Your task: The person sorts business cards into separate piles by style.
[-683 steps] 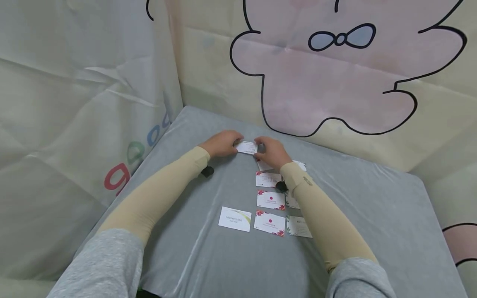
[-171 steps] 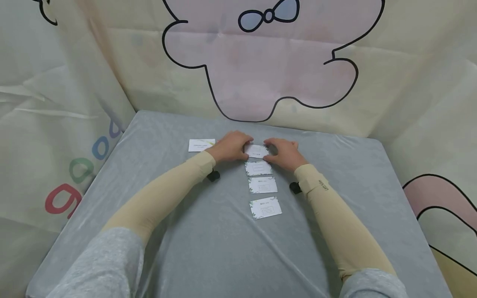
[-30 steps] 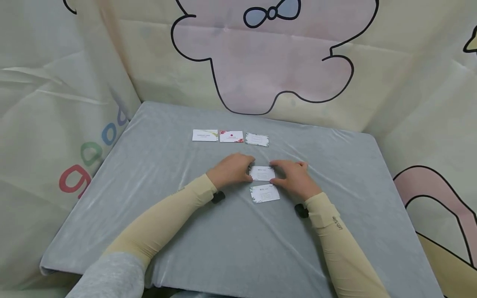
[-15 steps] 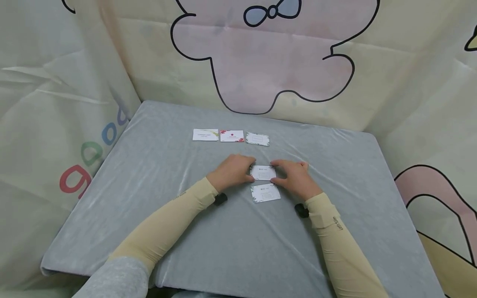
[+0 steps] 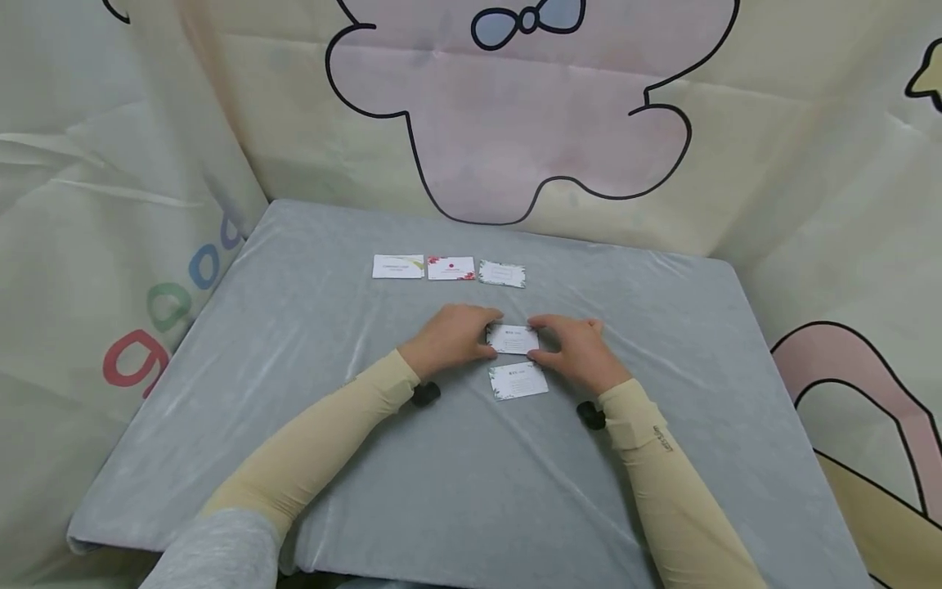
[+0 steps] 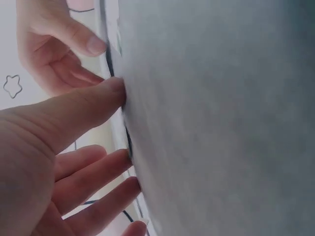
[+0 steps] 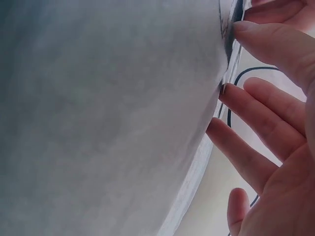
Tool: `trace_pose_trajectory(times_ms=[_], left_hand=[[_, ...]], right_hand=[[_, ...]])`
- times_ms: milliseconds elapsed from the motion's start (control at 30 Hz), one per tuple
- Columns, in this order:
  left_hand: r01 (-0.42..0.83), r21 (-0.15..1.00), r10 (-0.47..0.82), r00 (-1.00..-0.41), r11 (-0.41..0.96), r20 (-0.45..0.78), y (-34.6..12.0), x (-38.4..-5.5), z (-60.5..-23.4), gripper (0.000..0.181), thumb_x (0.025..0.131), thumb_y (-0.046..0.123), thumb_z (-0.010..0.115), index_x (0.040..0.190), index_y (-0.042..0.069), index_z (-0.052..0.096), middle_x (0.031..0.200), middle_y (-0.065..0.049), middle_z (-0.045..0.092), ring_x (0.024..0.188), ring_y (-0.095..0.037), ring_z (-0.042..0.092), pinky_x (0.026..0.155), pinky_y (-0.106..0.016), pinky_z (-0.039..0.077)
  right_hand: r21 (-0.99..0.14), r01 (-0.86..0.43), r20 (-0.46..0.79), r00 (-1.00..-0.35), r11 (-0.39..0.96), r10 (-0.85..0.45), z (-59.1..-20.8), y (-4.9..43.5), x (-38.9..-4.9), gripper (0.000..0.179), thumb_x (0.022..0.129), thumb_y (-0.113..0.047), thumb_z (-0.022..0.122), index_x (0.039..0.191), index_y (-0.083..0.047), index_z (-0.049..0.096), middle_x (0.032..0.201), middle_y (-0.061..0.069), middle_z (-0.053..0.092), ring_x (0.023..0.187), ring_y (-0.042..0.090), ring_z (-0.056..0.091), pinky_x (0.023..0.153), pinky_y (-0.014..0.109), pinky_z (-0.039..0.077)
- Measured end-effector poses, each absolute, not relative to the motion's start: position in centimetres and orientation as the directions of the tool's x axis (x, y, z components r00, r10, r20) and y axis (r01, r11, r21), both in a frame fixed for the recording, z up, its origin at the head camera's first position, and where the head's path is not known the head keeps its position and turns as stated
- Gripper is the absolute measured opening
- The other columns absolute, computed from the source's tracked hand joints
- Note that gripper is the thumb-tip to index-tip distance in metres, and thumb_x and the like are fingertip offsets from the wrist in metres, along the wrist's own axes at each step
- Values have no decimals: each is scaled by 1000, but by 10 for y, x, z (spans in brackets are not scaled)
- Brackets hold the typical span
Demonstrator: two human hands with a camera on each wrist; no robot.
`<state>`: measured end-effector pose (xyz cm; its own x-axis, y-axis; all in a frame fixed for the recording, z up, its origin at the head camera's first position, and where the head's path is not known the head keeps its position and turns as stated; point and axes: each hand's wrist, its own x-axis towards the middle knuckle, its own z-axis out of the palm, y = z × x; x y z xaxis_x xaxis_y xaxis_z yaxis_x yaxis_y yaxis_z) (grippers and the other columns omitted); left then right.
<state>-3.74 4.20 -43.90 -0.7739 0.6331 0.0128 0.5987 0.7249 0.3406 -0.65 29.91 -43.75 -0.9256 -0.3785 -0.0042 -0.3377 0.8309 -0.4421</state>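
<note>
A white business card [image 5: 513,339] with small print and leafy corners lies in the middle of the grey-covered table. My left hand [image 5: 452,337] grips its left end, thumb at the near corner and forefinger at the far one. Opposite, my right hand [image 5: 577,348] holds the right end the same way. Just below it lies a second leaf-patterned card [image 5: 518,380], slightly tilted. Both wrist views look low along the cloth; there the left thumb [image 6: 106,96] and right thumb [image 7: 256,37] press down at the table surface, and the card is barely visible.
Along the far side, a row holds a yellow-green-swoosh card [image 5: 398,267], a red-flower card [image 5: 451,268] and a leaf-bordered card [image 5: 503,274]. Printed fabric walls [image 5: 515,139] stand behind and beside the table [image 5: 441,491].
Over the last second the hands stay on the same card. Since 5.7 s ago they have come nearer, down the leaf-card column, which now shows fewer cards; the red-flower card has come into sight.
</note>
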Motion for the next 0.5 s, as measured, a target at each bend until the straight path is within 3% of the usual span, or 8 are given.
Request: trace_pose_trajectory(times_ms=[233,500], left_hand=[[579,391,638,-769,715,-28,35,-51,-431,67,92,33,88,149,10,62,128,-4,76,118,-20,71,105,-41,58],[582,339,623,-782,739,-14,36,-94,-423,58,93,30,85,144,11,65,129,-5,76,117,-21,70,107,-43,55]], right_hand=[[-397,-372,1,-914,839,-405,-437,295,-18,54,95,-31,84,143,-14,68,144,6,72,136,30,65,106,61,26],[-336,-376,5,-917,864,-398,-427,286,-63,55,96,-32,83,144,-13,66,146,8,70,138,31,63,110,64,25]])
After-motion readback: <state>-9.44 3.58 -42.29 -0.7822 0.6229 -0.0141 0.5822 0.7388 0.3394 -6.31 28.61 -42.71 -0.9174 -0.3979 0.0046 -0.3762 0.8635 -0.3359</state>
